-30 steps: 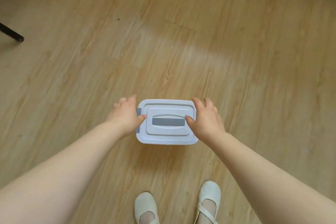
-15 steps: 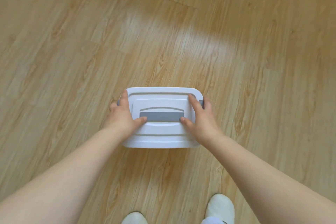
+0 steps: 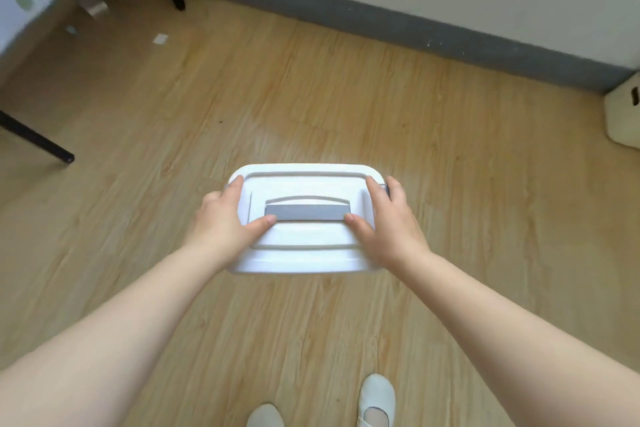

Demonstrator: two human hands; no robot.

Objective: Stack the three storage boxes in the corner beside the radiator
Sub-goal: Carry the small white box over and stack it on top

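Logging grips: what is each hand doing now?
Left hand: closed on the white plastic lidded storage box, left end.
Right hand: closed on its right end.

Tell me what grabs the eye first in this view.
A white storage box with a grey lid handle sits mid-frame, gripped at its ends by the left hand and right hand. Past it, wooden floor runs to a grey skirting board, with black table legs at left.
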